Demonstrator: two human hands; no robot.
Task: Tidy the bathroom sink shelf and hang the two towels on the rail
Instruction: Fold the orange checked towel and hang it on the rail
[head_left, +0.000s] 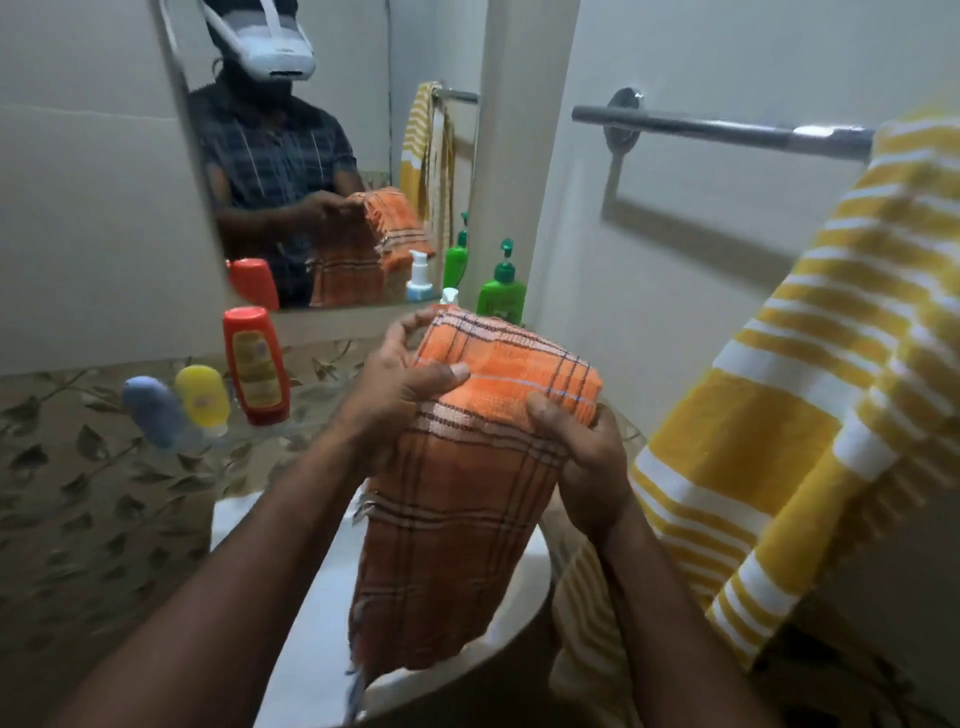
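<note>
An orange checked towel (467, 499), folded, hangs over the white sink (322, 613) between both hands. My left hand (400, 384) grips its upper left edge, thumb on top. My right hand (582, 457) pinches its right side. A yellow and white striped towel (810, 395) is draped over the right end of the chrome rail (691, 127) on the right wall. On the shelf stand a red bottle (255, 364), a yellow bottle (203, 397), a blue bottle (150, 410) and a green pump bottle (503, 291).
A mirror (311, 156) above the shelf reflects a person, the towels and the bottles. The top of a white pump bottle (450, 296) peeks out behind the orange towel. Leaf-patterned tiles (78, 493) cover the lower wall at the left.
</note>
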